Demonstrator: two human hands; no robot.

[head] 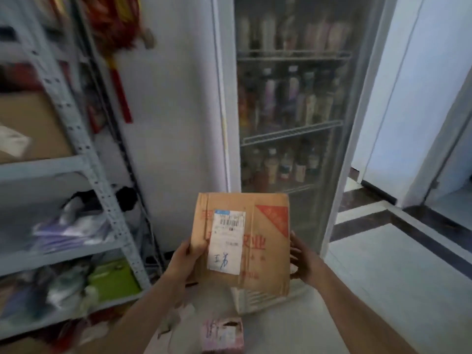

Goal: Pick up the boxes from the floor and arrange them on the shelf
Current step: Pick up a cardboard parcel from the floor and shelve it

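Left grip (186, 261), right grip (305, 261) — box (265, 241) between

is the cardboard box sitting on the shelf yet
No, the left hand and right hand hold the cardboard box up beside the shelf.

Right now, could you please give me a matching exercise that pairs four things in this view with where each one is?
Things:
1. brown box
2. pink box
3. green pack
4. bottles

Places:
A. inside the fridge
B. on the floor, near the bottom edge of the view
C. held between the left hand and the right hand
D. on a low shelf of the rack

Pairs: 1-C, 2-B, 3-D, 4-A
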